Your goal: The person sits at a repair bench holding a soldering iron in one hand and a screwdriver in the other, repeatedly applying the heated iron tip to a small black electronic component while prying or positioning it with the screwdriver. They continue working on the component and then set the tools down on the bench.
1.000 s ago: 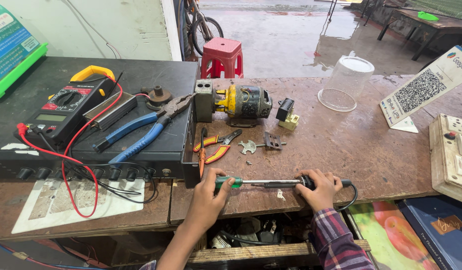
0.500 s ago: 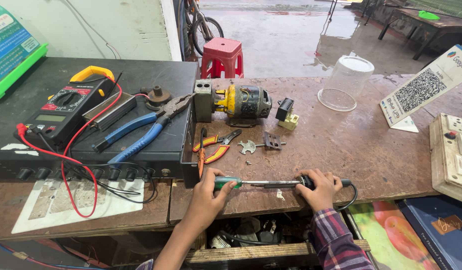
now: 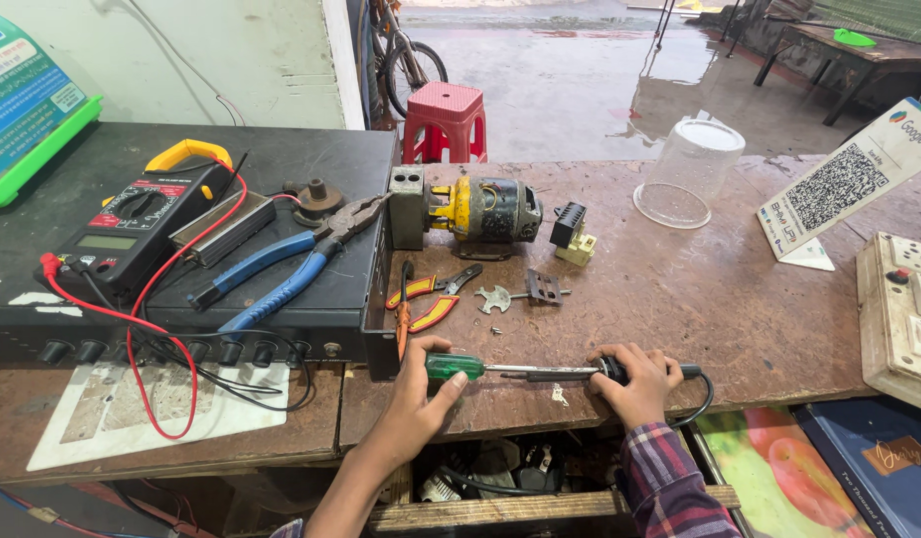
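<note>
Your left hand (image 3: 416, 389) closes around the green handle of a screwdriver (image 3: 480, 368), thumb under it and fingers curled over the top, at the front edge of the wooden desk (image 3: 700, 309). Your right hand (image 3: 635, 381) is wrapped shut around a dark-handled corded tool (image 3: 648, 372), likely a soldering iron, whose black cord loops off to the right. The screwdriver's shaft lies level between both hands, its tip meeting the front end of that tool; whether it sits in a screw there I cannot tell. Judging by this, you are mid-way in working on the tool's front end, nothing visibly taken off it yet. Behind your hands lie orange-handled cutters (image 3: 428, 296), small metal parts (image 3: 515, 293) and a small electric motor (image 3: 477, 211) with a yellow body, all loose on the desk. To the left, blue-handled pliers (image 3: 281, 271) and a multimeter (image 3: 132, 224) with red leads rest on a black amplifier-like box (image 3: 311, 169). A clear plastic jar (image 3: 688, 171) stands well apart at the back.
</note>
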The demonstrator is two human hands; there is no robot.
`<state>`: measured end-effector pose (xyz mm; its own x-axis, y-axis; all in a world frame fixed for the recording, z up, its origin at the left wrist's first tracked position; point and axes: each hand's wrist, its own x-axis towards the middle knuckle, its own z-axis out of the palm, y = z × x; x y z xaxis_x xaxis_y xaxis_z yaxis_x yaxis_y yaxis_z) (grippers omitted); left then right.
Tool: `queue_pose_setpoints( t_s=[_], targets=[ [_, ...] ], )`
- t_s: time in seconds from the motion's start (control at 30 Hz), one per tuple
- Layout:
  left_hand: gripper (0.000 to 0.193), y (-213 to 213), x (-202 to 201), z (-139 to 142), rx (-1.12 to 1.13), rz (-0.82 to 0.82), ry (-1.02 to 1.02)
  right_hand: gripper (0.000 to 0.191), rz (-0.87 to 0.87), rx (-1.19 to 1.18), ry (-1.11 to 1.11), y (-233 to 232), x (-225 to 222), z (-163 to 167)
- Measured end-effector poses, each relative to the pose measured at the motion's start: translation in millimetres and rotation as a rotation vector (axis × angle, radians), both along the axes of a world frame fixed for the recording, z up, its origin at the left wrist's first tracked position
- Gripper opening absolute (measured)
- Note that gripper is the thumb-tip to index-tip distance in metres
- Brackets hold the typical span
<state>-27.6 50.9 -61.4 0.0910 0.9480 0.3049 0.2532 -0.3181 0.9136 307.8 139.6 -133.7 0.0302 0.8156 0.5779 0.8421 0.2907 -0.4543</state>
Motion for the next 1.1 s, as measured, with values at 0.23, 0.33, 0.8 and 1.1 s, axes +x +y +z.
queue_pose_setpoints(
  t_s=[0.23, 0.33, 0.8, 1.1],
  targets=[
    [0.044, 2, 4, 5, -0.122, 0.033, -0.062, 0.025, 0.008, -0.012, -0.009, 3, 2, -3],
    [0.041, 1, 5, 11, -0.128, 0.104, 0.051, 0.025, 0.009, -0.014, -0.008, 3, 3, -2],
    [0.039, 0, 5, 10, -0.093, 0.085, 0.041, 0.026, -0.006, -0.017, -0.012, 4, 2, -3],
    [0.034, 0, 6, 16, -0.138, 0.105, 0.03, 0.032, -0.026, 0.007, -0.02, 8, 2, -10]
  ],
)
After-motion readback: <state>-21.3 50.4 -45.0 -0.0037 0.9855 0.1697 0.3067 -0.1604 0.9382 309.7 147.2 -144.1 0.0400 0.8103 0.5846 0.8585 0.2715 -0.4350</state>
